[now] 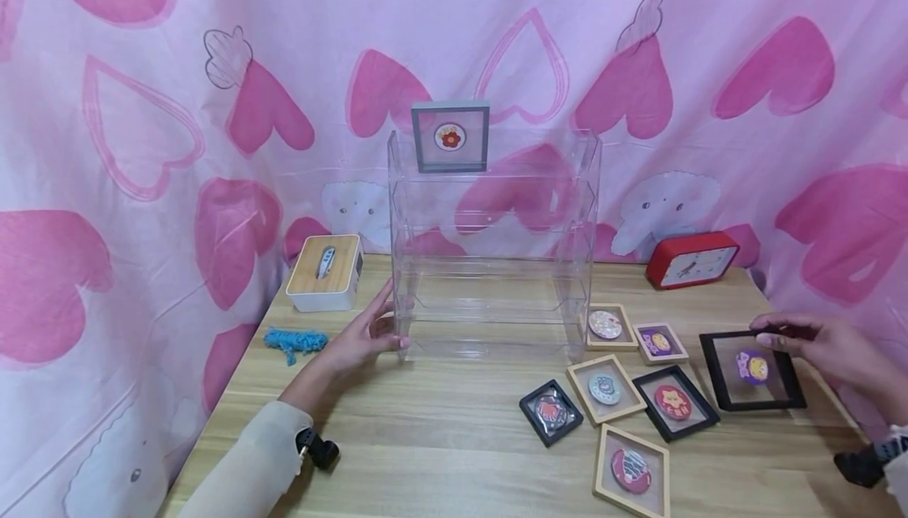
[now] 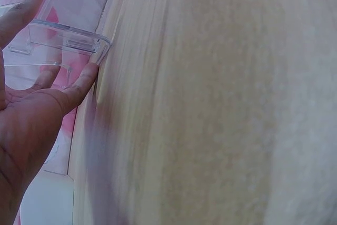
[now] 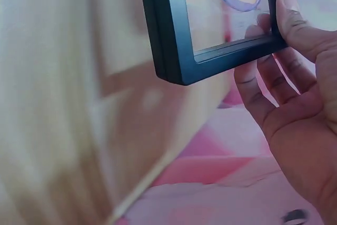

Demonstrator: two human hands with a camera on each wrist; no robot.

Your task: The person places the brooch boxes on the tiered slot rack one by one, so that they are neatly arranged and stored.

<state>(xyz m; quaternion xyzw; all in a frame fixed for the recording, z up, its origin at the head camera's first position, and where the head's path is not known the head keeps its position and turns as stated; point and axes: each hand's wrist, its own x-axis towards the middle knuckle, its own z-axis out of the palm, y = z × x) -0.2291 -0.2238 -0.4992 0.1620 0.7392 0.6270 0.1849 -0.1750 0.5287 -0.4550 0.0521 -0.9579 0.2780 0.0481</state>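
My left hand (image 1: 369, 333) is at the lower left side of a clear plastic tiered rack (image 1: 489, 313), fingers spread and touching it. In the left wrist view, fingertips meet the rack's rounded bottom corner (image 2: 102, 46). My right hand (image 1: 826, 344) pinches a black display frame (image 1: 762, 406) by its upper right edge, thumb on the front and fingers behind. The frame is tilted and holds a purple and yellow badge (image 1: 752, 366). In the right wrist view, the black frame (image 3: 174, 40) shows above the wooden table. A grey frame (image 1: 452, 165) with a red flower badge stands on the rack's top tier.
Several framed badges lie right of the rack, including a small black frame (image 1: 551, 413), a wooden frame (image 1: 631, 471) and another black frame (image 1: 676, 402). A red clock (image 1: 691, 258) stands behind them. At left are a wood-topped tissue box (image 1: 325, 273) and blue cord (image 1: 294, 340).
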